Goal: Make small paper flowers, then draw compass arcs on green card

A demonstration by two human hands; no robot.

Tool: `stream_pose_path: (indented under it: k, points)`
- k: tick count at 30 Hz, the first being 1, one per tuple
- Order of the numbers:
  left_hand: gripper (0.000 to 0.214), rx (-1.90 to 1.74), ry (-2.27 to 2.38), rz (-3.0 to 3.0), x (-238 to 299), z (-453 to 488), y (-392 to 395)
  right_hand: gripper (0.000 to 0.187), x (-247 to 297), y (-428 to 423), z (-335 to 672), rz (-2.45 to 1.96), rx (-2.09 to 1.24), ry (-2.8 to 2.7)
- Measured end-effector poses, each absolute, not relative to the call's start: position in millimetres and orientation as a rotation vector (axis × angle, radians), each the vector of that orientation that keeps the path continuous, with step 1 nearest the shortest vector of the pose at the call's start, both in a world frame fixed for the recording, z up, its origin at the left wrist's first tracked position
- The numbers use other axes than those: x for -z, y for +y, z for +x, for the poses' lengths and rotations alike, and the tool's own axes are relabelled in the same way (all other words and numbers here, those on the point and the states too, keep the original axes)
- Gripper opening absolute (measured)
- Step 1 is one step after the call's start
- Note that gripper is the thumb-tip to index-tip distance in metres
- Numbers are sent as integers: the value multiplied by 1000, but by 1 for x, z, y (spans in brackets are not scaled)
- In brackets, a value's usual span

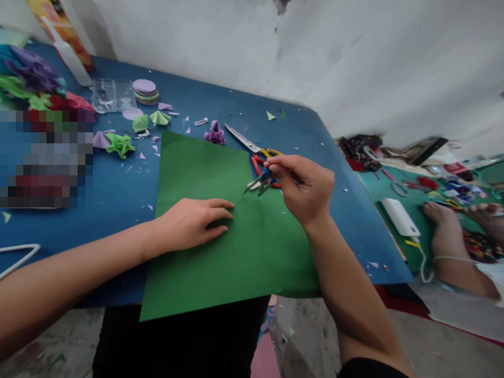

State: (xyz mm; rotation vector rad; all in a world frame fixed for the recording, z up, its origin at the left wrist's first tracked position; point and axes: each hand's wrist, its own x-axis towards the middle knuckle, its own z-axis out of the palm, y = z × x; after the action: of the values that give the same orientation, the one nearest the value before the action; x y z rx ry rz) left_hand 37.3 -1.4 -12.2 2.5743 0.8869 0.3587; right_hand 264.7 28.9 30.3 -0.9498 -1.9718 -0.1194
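Observation:
My left hand point(195, 223) lies on a large green sheet of paper point(220, 268), fingers stretched out and slightly apart. Above the sheet's right part, my right hand point(307, 186) pinches the top of a small blue drawing compass point(266, 178), whose pointed legs hang down toward the paper. Just behind it are scissors point(246, 140) with long silver blades and yellow handles. Red handles point(256, 164) of another tool show beside the compass, partly covered by it. A purple folded paper flower point(214, 133) sits past the sheet's far edge.
On the blue table point(118, 226) are paper discs point(145, 92), a clear plastic case point(114, 95), green folded pieces point(120, 145), scraps and a white bottle point(73, 62). Colourful paper flowers point(33, 71) crowd the left. Another person's hand point(443, 215) is at the green table on the right, near a white device point(400, 217).

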Motion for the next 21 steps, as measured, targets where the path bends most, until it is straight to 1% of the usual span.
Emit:
stream_pose_path:
  k: [15,21]
  points:
    - [25,-345,892,2593,13,37,-1,13,-29,29,262,-1002,61,-1936]
    - [26,-340,896,2595,14,36,-1,12,-29,31,263,-1051,102,-1929]
